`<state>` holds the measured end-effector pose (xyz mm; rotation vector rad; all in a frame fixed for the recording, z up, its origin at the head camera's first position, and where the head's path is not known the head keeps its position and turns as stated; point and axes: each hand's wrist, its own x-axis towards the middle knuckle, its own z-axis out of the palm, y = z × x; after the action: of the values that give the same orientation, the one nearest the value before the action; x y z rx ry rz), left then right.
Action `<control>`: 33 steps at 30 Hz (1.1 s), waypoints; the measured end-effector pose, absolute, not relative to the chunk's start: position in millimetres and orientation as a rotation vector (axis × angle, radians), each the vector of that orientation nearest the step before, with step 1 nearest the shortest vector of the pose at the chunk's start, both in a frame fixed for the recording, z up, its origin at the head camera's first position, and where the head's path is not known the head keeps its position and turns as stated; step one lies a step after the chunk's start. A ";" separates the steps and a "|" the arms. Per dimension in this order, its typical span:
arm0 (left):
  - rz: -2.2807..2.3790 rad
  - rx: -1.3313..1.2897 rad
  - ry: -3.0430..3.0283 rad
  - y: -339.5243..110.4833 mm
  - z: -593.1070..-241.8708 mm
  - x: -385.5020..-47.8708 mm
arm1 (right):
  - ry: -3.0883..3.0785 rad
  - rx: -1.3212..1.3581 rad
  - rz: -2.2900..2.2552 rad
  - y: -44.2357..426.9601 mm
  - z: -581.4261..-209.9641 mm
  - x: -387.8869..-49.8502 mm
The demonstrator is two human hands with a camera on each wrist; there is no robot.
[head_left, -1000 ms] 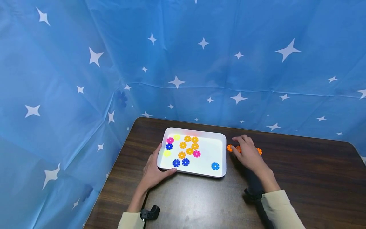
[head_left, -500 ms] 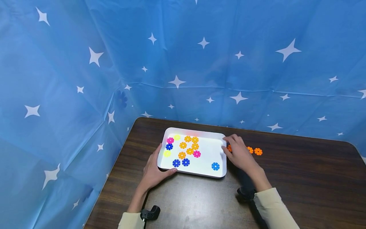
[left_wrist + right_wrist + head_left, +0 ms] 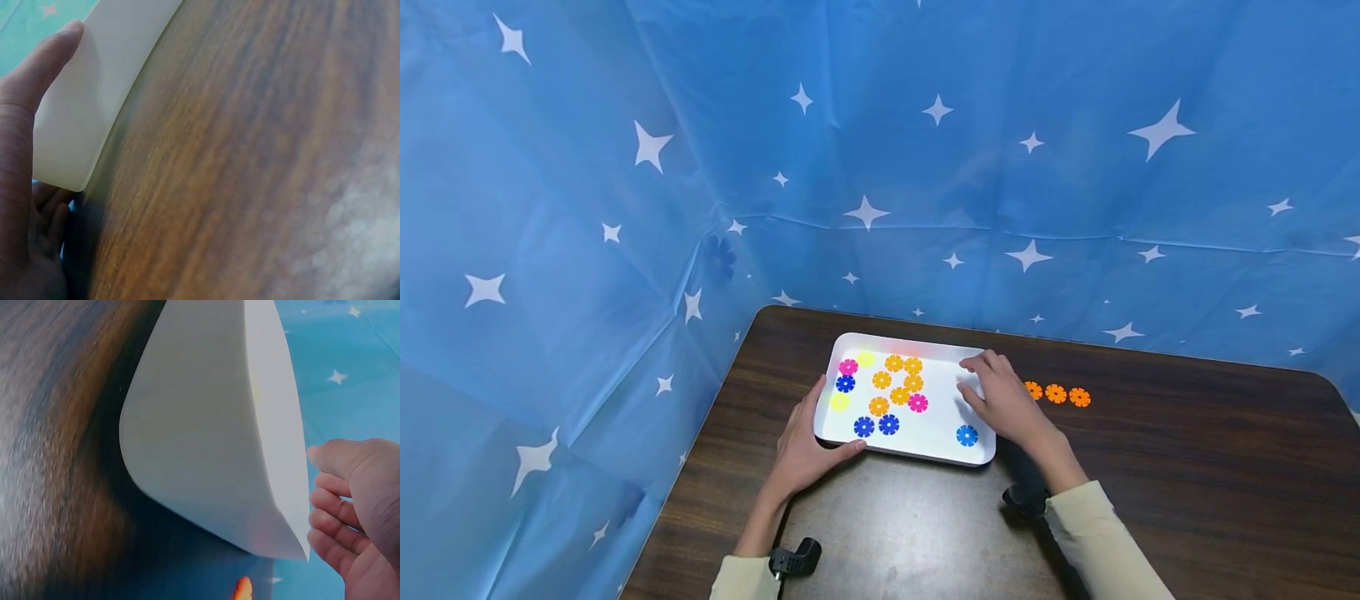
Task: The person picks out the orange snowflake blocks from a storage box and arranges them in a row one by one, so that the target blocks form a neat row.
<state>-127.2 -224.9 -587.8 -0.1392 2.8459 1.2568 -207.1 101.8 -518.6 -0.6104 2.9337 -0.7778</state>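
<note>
A white tray (image 3: 940,433) lies on the table, holding flat notched plastic discs: several orange discs (image 3: 881,380), pink discs (image 3: 917,403), dark blue discs (image 3: 889,424), yellow discs (image 3: 840,402) and a light blue disc (image 3: 967,435). My left hand (image 3: 805,446) grips the tray's near left corner, thumb along the front wall, other fingers by the left side. Above the tray's right part hovers my right hand (image 3: 1003,400), thumb and fingers apart, with nothing visible between them. In the right wrist view the tray wall (image 3: 187,425) stands beside its fingers (image 3: 334,506).
To the right of the tray, a row of orange discs (image 3: 1056,393) lies on the dark wooden table (image 3: 1187,467). A blue curtain with white stars (image 3: 925,167) hangs behind the table and along its left side.
My right hand has moved left, from the orange discs on the table to over the tray's right part. The left hand stays at its corner, and the discs in the tray look unmoved.
</note>
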 end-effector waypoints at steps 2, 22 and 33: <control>1.254 -0.139 2.847 -224.6 -587.3 -127.8 | 2.923 -0.618 -0.782 98.5 -518.9 -208.1; 1.249 -0.141 2.838 -225.1 -586.4 -127.4 | 2.855 -0.661 -0.727 62.1 -524.9 -212.8; 1.264 -0.141 2.835 -224.3 -586.7 -126.9 | 2.827 -0.700 -0.714 51.4 -535.1 -216.8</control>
<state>-126.9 -224.3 -586.7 -0.1408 2.8353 1.2641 -216.8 51.4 -535.1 -0.6999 2.8270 -0.7137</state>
